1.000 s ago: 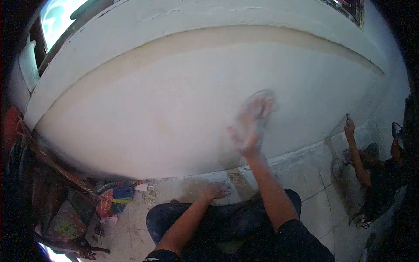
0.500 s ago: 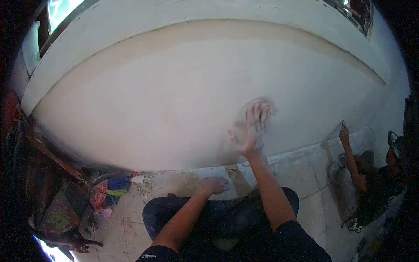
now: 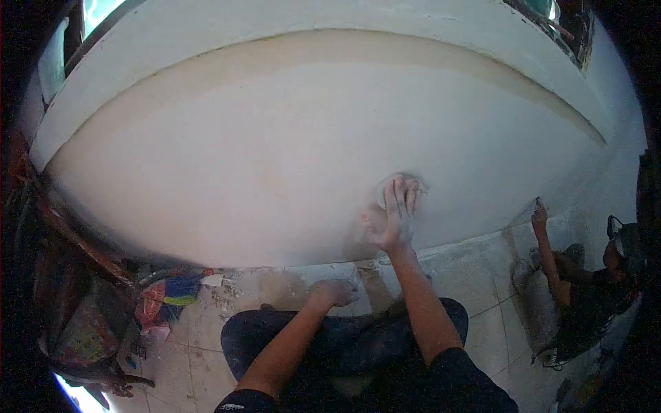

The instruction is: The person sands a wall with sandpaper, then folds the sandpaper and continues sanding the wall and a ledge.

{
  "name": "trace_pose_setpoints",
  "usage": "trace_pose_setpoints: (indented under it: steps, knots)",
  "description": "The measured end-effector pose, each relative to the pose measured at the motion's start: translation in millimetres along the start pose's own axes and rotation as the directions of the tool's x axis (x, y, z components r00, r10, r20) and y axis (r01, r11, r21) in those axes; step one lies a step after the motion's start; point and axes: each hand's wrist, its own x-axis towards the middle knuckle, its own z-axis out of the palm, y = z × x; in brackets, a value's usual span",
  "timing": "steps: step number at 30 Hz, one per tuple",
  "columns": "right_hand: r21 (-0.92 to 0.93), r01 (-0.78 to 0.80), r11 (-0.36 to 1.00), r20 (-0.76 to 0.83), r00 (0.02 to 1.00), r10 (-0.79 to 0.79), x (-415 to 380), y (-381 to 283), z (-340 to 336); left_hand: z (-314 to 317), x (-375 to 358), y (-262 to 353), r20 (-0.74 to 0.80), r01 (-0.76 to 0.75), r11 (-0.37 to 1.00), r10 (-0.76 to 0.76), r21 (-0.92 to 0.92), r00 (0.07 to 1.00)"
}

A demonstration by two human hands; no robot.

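My right hand (image 3: pixel 394 217) presses against the pale wall (image 3: pixel 261 151), fingers together and thumb spread to the left. Under the fingertips a thin, dusty sheet, which looks like sandpaper (image 3: pixel 419 187), shows at its edge. White dust coats the fingers. My left hand (image 3: pixel 336 293) hangs in front of my knees, fingers curled in loosely, with nothing visible in them; it is apart from the wall.
At right another person (image 3: pixel 592 289) crouches, one hand (image 3: pixel 539 210) on the wall. A ledge (image 3: pixel 475 244) runs along the wall's foot. Crumpled coloured packaging (image 3: pixel 162 301) and debris lie on the tiled floor (image 3: pixel 186 365) at left. Dark clutter (image 3: pixel 82 310) stands beyond.
My right hand has slid a little down the wall with the sheet under its fingers. My left hand stays nearly still. The view has shifted slightly.
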Motion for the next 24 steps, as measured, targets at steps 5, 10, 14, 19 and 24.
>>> trace_pose_setpoints:
  steps: [5, 10, 14, 19, 24]
  knots:
    - [0.126, -0.203, 0.971, -0.251, 0.94, 0.229, 8.6, 45.0, -21.0, -17.0, -33.9, 12.6, -0.081, -0.004, 1.0, 0.005, 0.019, 0.997]
    - [0.157, -0.286, 0.945, -0.348, 0.88, 0.324, 49.5, 11.2, -24.1, -28.1, -44.5, 13.6, -0.068, 0.005, 0.977, -0.02, -0.211, 0.998]
    - [-0.078, 0.078, 0.994, -0.036, 0.996, -0.081, -9.9, 30.6, -3.4, -1.0, -23.5, 3.1, -0.197, -0.06, 0.996, 0.047, -0.062, 0.979]
    - [0.133, -0.193, 0.972, -0.329, 0.917, 0.227, 20.1, 55.2, -20.8, 6.5, -4.5, -14.4, -0.152, -0.094, 0.995, 0.088, -0.038, 0.984]
    - [0.11, -0.12, 0.987, -0.212, 0.967, 0.141, 38.6, -1.2, -16.8, -20.0, -25.2, 12.3, -0.104, 0.015, 0.998, -0.02, -0.054, 0.994]
